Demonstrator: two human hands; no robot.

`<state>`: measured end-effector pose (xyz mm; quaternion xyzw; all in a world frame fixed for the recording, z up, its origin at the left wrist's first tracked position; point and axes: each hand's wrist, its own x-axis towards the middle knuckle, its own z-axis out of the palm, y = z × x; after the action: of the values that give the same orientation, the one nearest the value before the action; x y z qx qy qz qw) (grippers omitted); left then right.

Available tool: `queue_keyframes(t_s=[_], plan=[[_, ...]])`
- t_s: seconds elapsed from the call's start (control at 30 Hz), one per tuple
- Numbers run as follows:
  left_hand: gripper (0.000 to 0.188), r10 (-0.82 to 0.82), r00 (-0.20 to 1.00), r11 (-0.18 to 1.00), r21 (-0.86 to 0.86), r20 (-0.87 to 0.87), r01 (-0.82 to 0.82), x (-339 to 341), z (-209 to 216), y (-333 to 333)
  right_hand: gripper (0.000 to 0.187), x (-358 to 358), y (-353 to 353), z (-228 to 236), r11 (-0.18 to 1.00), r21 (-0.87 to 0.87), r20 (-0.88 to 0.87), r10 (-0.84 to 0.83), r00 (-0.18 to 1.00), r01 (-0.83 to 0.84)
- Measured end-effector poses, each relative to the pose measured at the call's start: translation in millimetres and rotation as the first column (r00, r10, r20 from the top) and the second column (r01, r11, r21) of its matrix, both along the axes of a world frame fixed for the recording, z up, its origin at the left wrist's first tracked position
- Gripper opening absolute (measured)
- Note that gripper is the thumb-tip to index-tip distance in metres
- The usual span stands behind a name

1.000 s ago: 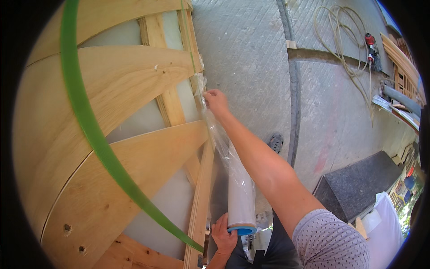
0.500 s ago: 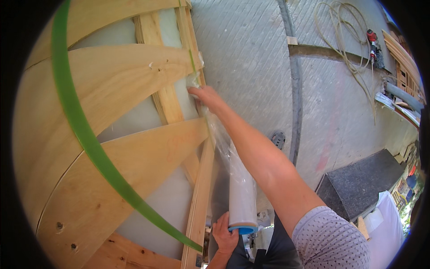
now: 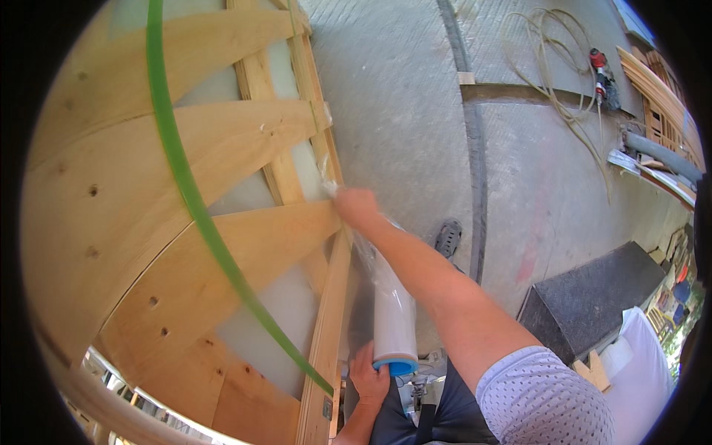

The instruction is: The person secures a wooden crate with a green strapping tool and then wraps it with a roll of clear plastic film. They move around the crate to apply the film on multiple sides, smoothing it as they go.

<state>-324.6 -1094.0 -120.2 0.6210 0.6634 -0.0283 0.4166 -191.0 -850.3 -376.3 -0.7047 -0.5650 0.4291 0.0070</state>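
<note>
My left hand (image 3: 369, 377) is wrapped round the lower end of a roll of clear stretch film (image 3: 394, 315), at its blue core (image 3: 397, 366). From the roll a loose, bunched strand of film runs up along the edge of a wooden crate (image 3: 274, 226). My right hand (image 3: 357, 209) is closed on that film beside the tip of a curved plywood slat; its fingertips are partly hidden. A green strap (image 3: 194, 200) crosses the crate's slats on the left, and pale sheeting shows between them.
On the grey concrete floor (image 3: 386, 111) lie a coiled pale hose (image 3: 552, 81) and a red and black power tool (image 3: 598, 67). A dark box-shaped block (image 3: 593, 293) stands at right, near a white sheet (image 3: 641, 356). Wooden strips (image 3: 656, 85) are stacked at far right.
My right hand has come down along the crate's edge, nearer to the roll, still closed on the film. My left hand stays at the core. The view has shifted.
</note>
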Motion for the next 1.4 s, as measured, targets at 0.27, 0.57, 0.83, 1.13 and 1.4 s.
queue_keyframes(t_s=[0.27, 0.57, 0.83, 1.13, 1.4], plan=[[0.052, 0.056, 0.998, 0.993, -0.103, -0.015, -0.057, -11, 3, -13, 0.034, 45, -136, 86, 0.818, 0.053, -0.159, -0.559, 0.814, 0.573], [0.058, -0.032, 0.998, 0.999, 0.027, -0.059, 0.034, -19, 34, -10, 0.068, 13, -280, 239, -0.178, -0.945, 0.152, -0.982, -0.114, 0.273], [0.055, -0.443, 0.89, 0.895, 0.108, 0.111, 0.432, -3, 70, -17, 0.061, -19, -297, 237, 0.037, -0.843, -0.127, -0.983, -0.132, 0.537], [0.041, -0.426, 0.866, 0.868, 0.152, -0.261, 0.473, 8, 15, -32, 0.036, -52, -405, 275, 0.104, -0.498, -0.193, -0.981, 0.006, 0.861], [0.04, -0.414, 0.882, 0.877, 0.161, -0.227, 0.453, -44, 0, -75, 0.027, -140, -538, 321, 0.319, -0.278, 0.025, -0.94, 0.339, 0.906]])
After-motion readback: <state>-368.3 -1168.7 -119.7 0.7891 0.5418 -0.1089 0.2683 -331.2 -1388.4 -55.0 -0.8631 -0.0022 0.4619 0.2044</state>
